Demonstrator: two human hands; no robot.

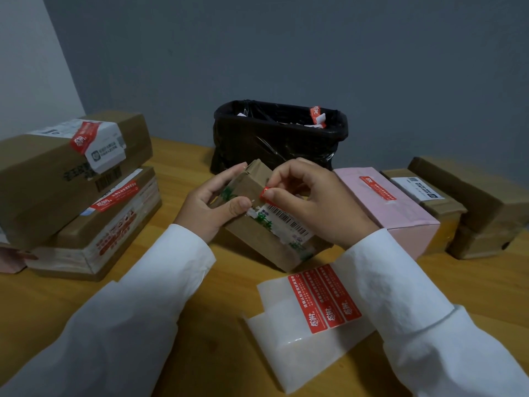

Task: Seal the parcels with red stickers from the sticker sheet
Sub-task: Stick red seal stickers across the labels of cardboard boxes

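Two hands meet over a small brown parcel (257, 224) tilted on the wooden table (200, 325), in front of a bin lined with a black bag (274, 138). The left hand (211, 202) is curled around the parcel's left end, thumb pressed on its top face beside the barcode label (289, 222). The right hand (312, 202) has its thumb and forefinger pinched on a red sticker (264, 194) at the parcel's upper edge; whether the sticker already touches the cardboard cannot be told. The sticker sheet (323, 296) lies on the table just in front of the parcel, partly under the right white sleeve (423, 310), with three red stickers on its pale backing. To the left, two larger boxes (57, 179) are stacked, each bearing a red sticker. To the right sit a pink box (400, 207) with a red sticker on top and more brown boxes (472, 213) beyond it.
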